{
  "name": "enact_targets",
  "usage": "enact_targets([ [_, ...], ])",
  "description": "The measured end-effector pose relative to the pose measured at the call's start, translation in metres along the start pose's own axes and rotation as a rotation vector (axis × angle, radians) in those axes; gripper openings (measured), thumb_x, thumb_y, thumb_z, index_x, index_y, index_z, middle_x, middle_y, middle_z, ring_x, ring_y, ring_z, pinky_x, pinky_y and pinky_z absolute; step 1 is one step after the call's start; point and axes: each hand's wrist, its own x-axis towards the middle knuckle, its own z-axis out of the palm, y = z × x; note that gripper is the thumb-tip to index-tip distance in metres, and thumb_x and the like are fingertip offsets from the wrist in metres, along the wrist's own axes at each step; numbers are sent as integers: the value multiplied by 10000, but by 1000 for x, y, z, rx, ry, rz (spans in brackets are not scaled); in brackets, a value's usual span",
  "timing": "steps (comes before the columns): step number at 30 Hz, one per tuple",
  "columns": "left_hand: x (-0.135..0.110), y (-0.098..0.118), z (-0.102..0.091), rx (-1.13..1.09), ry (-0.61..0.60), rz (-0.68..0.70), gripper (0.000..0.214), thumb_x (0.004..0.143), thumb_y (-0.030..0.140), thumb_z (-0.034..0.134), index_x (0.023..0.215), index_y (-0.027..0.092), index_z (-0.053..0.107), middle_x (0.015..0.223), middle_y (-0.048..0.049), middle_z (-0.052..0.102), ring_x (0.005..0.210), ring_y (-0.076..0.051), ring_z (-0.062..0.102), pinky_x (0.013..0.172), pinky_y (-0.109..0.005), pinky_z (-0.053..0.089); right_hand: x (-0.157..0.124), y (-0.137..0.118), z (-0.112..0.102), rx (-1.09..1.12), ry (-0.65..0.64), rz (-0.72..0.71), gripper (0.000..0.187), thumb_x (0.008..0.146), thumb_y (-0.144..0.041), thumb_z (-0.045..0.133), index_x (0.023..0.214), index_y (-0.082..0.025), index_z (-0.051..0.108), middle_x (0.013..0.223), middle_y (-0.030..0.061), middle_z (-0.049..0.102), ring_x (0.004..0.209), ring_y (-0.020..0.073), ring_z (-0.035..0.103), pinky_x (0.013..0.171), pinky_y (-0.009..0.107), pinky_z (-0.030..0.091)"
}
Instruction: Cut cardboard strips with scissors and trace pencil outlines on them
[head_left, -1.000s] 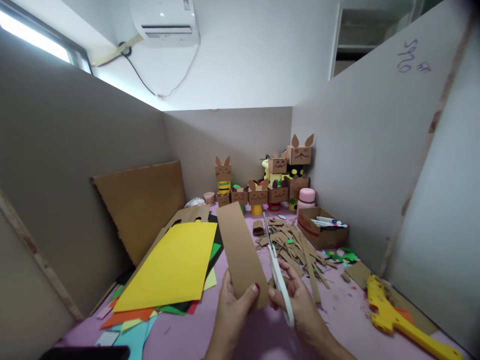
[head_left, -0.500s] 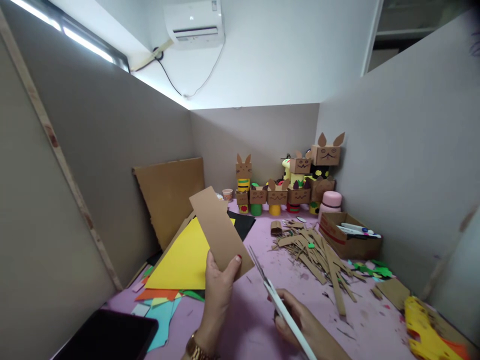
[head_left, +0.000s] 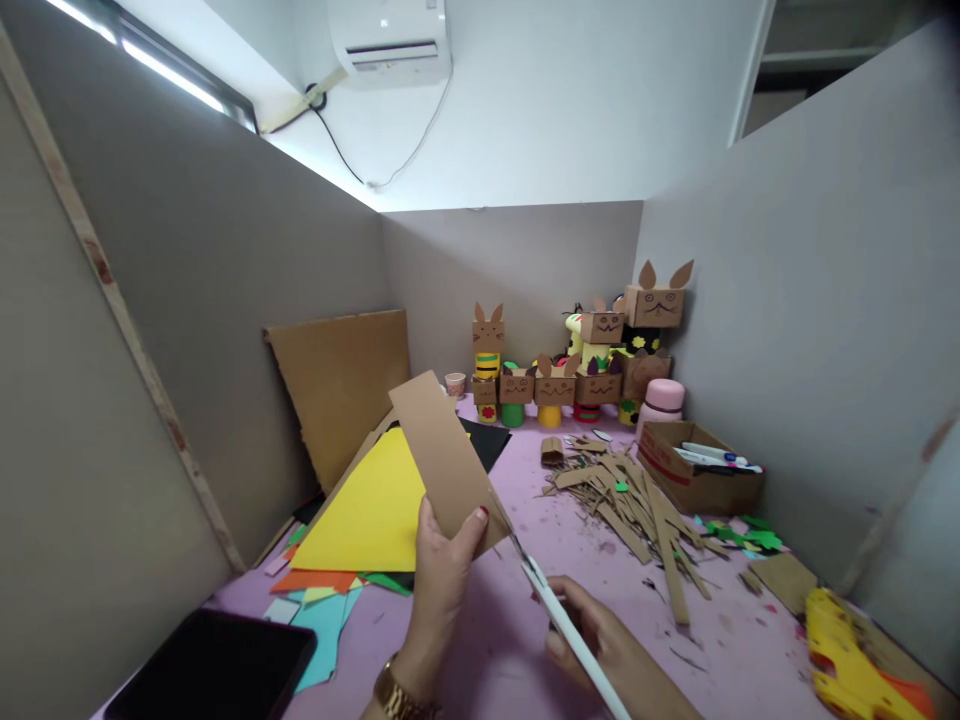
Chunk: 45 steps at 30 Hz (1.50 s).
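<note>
Cutting looks barely begun, most of the card [head_left: 442, 455] seemingly left untouched: plain brown, oblong, at twelve o'clock, its top tipped towards eleven. The left hand [head_left: 442, 555] pinches its lower end; the right hand [head_left: 609, 638] grips scissors [head_left: 561, 616], blades at the card's four-o'clock edge. Scraps [head_left: 626, 500] lie at one.

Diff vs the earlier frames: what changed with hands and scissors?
The right hand has drawn away from the cardboard strip; its scissors now point up-left, blades at the strip's right edge. The strip's top leans further left. The view also swung left. Unchanged: left hand grips the strip, right holds the scissors; offcut pile lies undisturbed.
</note>
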Motion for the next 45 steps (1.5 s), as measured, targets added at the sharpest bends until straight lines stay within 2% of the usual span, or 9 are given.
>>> enact_targets([
  [5,0,-2,-1,19,-13,2,528,688,287,707,1146,200,458,1056,-74,648,900,-211,643,763,-323,509,1,-3,1,32,0,34,504,765,-602,558,1050,-193,483,705,-56,352,622,116,332,597,234,309],
  [12,2,-2,-2,33,-21,4,510,700,286,701,1142,201,459,1042,-67,644,896,-205,637,769,-324,506,0,-4,0,21,-4,30,490,771,-585,565,1047,-188,482,717,-50,368,638,118,342,610,235,311],
  [20,2,-3,-3,14,-26,-3,510,697,290,705,1134,210,457,1047,-68,640,902,-206,633,779,-333,501,2,4,2,75,11,0,521,760,-621,562,1038,-187,486,702,-56,358,615,109,311,577,237,272],
  [29,0,-1,0,-16,-22,-13,520,682,285,710,1129,207,456,1045,-66,647,888,-203,638,754,-317,503,3,16,4,20,73,-10,484,766,-604,558,1020,-195,506,651,-68,302,575,108,270,523,245,205],
  [37,-2,3,2,-29,-23,-22,523,670,283,711,1126,194,470,1024,-71,662,878,-212,646,753,-326,506,0,6,3,-39,58,-25,549,745,-640,544,1031,-171,524,649,-58,325,592,120,305,541,248,239],
  [45,-2,2,2,-40,-22,-33,533,665,291,714,1128,189,472,1061,-82,658,909,-220,644,786,-338,500,1,11,7,-74,119,-60,504,756,-597,570,1011,-162,594,650,-18,457,626,145,418,569,246,350],
])
